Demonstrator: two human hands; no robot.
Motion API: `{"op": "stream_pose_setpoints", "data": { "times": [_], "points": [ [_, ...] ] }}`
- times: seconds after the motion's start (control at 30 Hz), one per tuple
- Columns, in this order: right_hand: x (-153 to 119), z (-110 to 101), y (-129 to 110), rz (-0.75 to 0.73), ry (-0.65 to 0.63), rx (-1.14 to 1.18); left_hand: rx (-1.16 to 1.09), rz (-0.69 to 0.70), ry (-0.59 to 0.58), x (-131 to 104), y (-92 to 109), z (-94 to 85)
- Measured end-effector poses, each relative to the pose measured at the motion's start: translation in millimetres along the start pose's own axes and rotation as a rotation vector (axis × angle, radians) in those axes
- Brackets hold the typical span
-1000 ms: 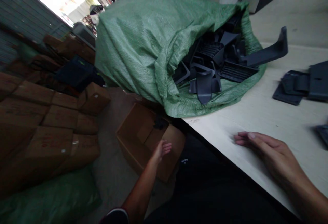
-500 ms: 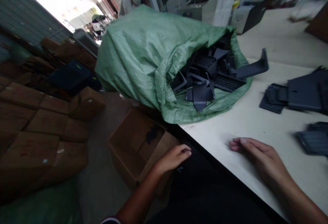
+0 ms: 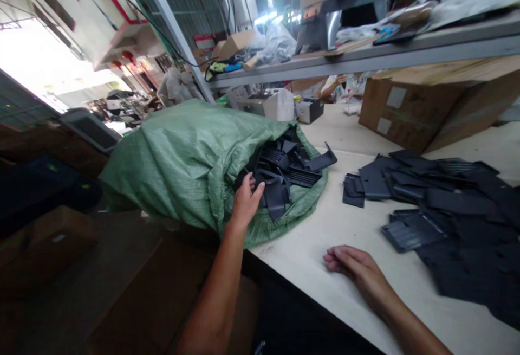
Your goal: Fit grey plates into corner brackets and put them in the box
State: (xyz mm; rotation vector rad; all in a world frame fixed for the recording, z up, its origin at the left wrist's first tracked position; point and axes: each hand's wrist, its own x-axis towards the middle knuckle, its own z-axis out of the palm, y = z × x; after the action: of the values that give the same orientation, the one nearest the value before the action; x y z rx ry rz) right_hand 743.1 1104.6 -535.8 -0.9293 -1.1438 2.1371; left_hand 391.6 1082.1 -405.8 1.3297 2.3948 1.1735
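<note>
Already my left hand (image 3: pixel 245 203) reaches open-fingered into the green sack (image 3: pixel 182 165), gripping nothing yet; my right hand (image 3: pixel 357 268) rests loosely flat on the table (image 3: pixel 325 230), many plastic parts (image 3: pixel 442 203) laid out.

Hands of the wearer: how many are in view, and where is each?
2. The left hand reaches into the green sack's mouth among dark plastic parts; the right hand rests flat on the table.

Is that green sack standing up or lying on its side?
On its side. The green sack lies on the table, mouth open sideways, dark plastic parts spilling out.
</note>
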Motion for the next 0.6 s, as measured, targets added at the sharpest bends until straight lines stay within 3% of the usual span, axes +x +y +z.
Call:
{"op": "stream_pose_setpoints", "data": {
  "times": [0.13, 0.33, 0.43, 0.6],
  "points": [
    [1, 1, 3, -0.038, -0.031, 0.007, 0.116, 0.011, -0.136, 35, 3, 26.6],
    [4, 3, 4, -0.071, -0.049, 0.008, 0.31, 0.103, -0.323, 48, 15, 68.5],
    [5, 4, 4, -0.092, -0.053, 0.026, 0.353, 0.169, -0.367, 52, 21, 71.9],
    [5, 5, 3, -0.126, -0.06, 0.058, 0.356, 0.242, -0.427, 59, 20, 62.1]
  ]
}}
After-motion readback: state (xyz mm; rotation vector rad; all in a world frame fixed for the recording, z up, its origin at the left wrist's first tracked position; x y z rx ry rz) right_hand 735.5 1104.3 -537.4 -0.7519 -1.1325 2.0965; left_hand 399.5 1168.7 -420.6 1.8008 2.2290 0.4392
